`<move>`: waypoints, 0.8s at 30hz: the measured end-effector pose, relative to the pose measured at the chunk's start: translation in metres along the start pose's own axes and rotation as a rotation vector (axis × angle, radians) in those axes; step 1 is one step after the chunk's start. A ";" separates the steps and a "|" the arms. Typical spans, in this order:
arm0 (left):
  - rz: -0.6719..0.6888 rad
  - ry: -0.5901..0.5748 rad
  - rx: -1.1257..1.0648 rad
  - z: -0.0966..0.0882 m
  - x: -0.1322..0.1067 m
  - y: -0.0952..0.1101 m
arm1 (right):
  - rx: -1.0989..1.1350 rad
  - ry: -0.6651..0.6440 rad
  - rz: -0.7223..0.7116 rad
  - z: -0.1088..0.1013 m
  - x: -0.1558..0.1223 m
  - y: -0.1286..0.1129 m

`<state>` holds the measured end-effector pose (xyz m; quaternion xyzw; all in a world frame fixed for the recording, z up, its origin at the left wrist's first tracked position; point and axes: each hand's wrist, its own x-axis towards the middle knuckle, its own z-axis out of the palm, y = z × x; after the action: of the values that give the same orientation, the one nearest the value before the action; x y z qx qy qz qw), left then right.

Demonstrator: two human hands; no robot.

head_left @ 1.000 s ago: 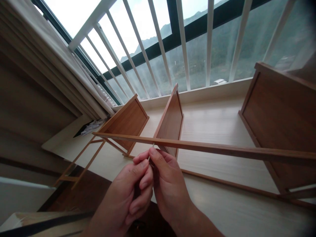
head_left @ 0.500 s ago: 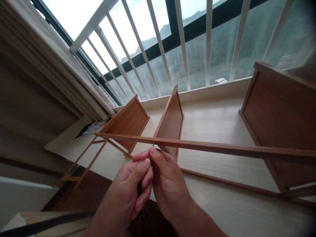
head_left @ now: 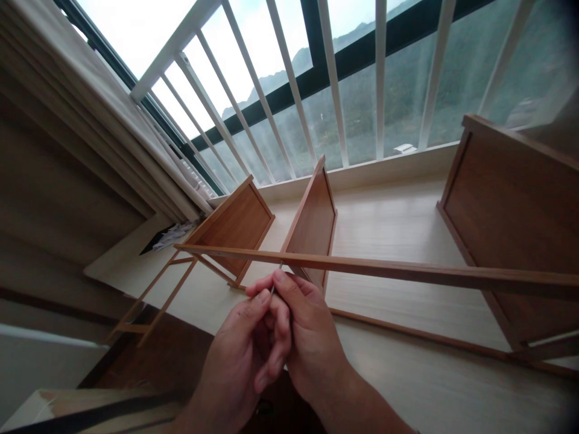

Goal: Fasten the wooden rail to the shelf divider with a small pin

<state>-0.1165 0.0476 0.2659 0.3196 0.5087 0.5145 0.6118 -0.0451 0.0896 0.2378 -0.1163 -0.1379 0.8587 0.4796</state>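
Observation:
A brown wooden shelf frame lies on its side on a pale wooden window ledge [head_left: 389,229]. Its long front rail [head_left: 407,274] runs across the middle of the view, with upright panels [head_left: 312,223] behind it. My left hand [head_left: 244,361] and my right hand [head_left: 307,337] are pressed together just below the rail. Between their fingertips they pinch a thin metal tool [head_left: 276,278], whose tip touches the rail beside the middle panel. Most of the tool is hidden by my fingers.
White window bars [head_left: 335,84] stand behind the ledge, with hills outside. A beige curtain [head_left: 67,120] hangs at the left. Another panel [head_left: 235,223] stands left of the middle one, a large end panel [head_left: 511,217] at the right. Some white scraps [head_left: 174,232] lie near the curtain.
My left hand's fingers have curled in tighter against my right hand. The tool tip stays at the same spot on the rail. The view has barely shifted.

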 end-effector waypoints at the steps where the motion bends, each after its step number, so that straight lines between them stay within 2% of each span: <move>1: -0.003 0.010 -0.057 0.001 0.001 -0.003 | 0.002 0.001 0.005 0.000 0.000 0.000; 4: -0.013 -0.013 -0.183 0.003 0.003 -0.009 | -0.013 -0.002 0.016 -0.002 0.001 -0.001; 8: -0.010 -0.159 -0.377 0.004 0.004 -0.010 | -0.064 0.008 -0.004 -0.005 0.001 -0.003; 12: -0.061 -0.322 -0.730 0.011 -0.001 -0.005 | -0.073 -0.002 0.015 -0.004 0.000 -0.006; 15: -0.024 -0.377 -0.938 0.018 -0.005 -0.005 | -0.061 -0.030 0.020 -0.003 0.001 -0.008; 21: 0.004 -0.347 -0.884 0.023 -0.007 -0.004 | -0.068 -0.033 0.024 -0.004 0.002 -0.008; 24: -0.015 -0.263 -0.751 0.023 -0.008 -0.001 | -0.058 -0.018 0.028 -0.004 0.001 -0.007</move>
<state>-0.0942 0.0425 0.2733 0.1330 0.2049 0.6148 0.7499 -0.0385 0.0946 0.2365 -0.1246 -0.1656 0.8619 0.4628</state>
